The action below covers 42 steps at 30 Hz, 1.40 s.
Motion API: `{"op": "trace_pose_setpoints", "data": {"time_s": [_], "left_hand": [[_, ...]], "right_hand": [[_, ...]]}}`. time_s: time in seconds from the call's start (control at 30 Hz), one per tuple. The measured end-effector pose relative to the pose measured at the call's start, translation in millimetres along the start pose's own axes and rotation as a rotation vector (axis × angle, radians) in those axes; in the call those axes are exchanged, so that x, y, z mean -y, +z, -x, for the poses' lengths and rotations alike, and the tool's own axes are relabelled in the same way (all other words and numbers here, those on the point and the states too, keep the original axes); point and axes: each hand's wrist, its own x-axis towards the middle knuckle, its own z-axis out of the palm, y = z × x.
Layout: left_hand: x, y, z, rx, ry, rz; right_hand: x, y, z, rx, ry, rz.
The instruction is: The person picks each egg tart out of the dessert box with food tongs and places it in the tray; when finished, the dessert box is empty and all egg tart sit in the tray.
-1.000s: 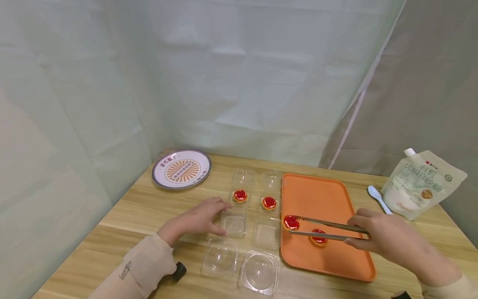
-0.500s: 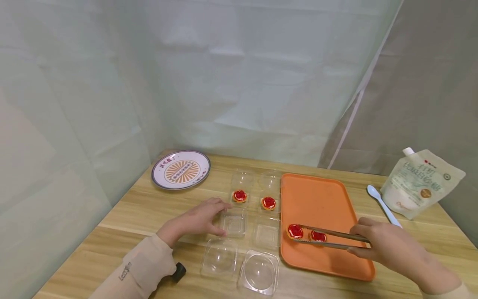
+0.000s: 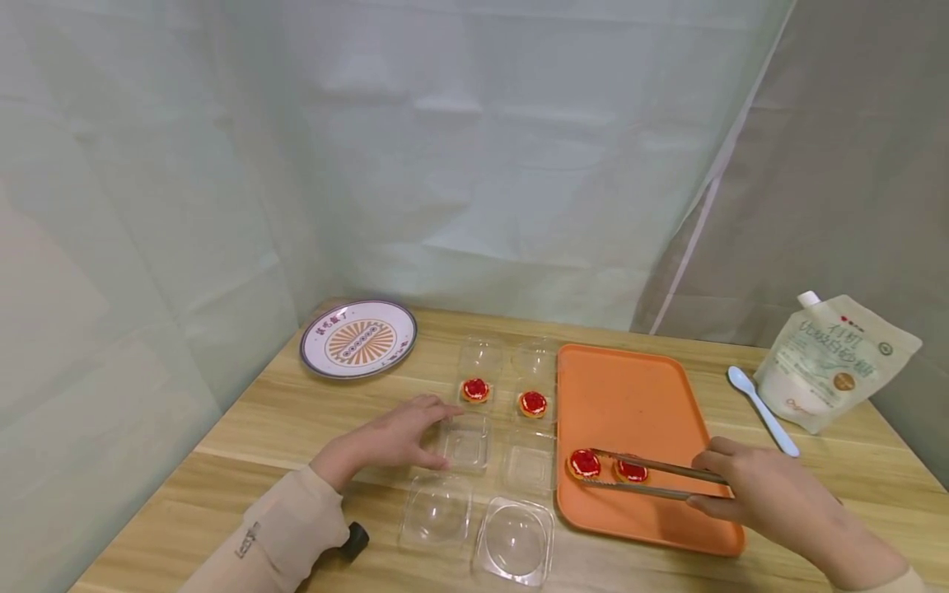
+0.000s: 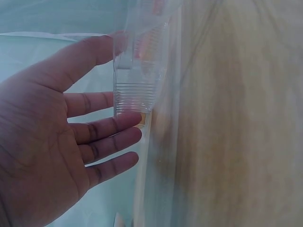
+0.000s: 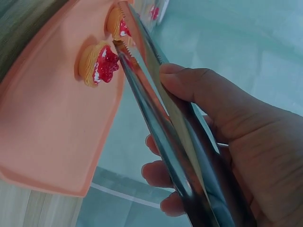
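Observation:
My right hand (image 3: 767, 486) grips metal tongs (image 3: 667, 480), whose tips lie on either side of a red-topped tart (image 3: 584, 464) at the left side of the orange tray (image 3: 630, 395). Just right of it sits a second tart (image 3: 631, 469), partly behind the tongs. In the right wrist view the thumb and fingers (image 5: 173, 75) wrap the tongs (image 5: 165, 127). My left hand (image 3: 393, 436) is spread beside a clear plastic box (image 3: 467, 443), thumb and fingertips at its left edge. The left wrist view shows extended fingers at the clear box (image 4: 135, 97).
Two clear boxes behind hold one tart each (image 3: 475, 390), (image 3: 532, 403). More clear containers stand in front, one with a domed lid (image 3: 437, 511). A patterned plate (image 3: 359, 338) lies back left; a blue spoon (image 3: 764, 412) and a pouch (image 3: 830, 362) are at the right.
The tongs and the tart between them have moved down toward the front of the tray, beside the other tart. My left hand has stayed about where it was.

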Motion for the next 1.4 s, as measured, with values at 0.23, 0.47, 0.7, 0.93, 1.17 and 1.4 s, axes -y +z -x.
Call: {"op": "trace_pose_setpoints", "data": {"time_s": [0.23, 0.47, 0.7, 0.93, 1.17, 1.4], "left_hand": [[-0.3, -0.2, 0.8, 0.021, 0.0, 0.024], [-1.4, -3.6, 2.4, -0.011, 0.0, 0.045], [-9.3, -12.1, -0.5, -0.074, 0.028, 0.017], [-19.8, -22.7, -10.4, -0.107, 0.083, -0.036], [-24.6, -34.2, -33.8, -0.122, 0.146, -0.125], [-32.1, -43.1, -61.3, -0.05, 0.13, -0.187]], "right_hand": [[-2.8, -2.0, 3.5, -0.027, 0.024, -0.01], [-7.1, -2.4, 4.8, -0.147, -0.013, -0.005], [-10.8, -6.3, -2.3, -0.247, -0.042, -0.023], [-4.8, -14.5, -14.1, -0.218, -0.019, -0.012], [2.0, -25.5, -31.6, -0.175, -0.027, 0.012], [0.6, -25.8, -52.2, -0.152, -0.055, 0.049]]}}
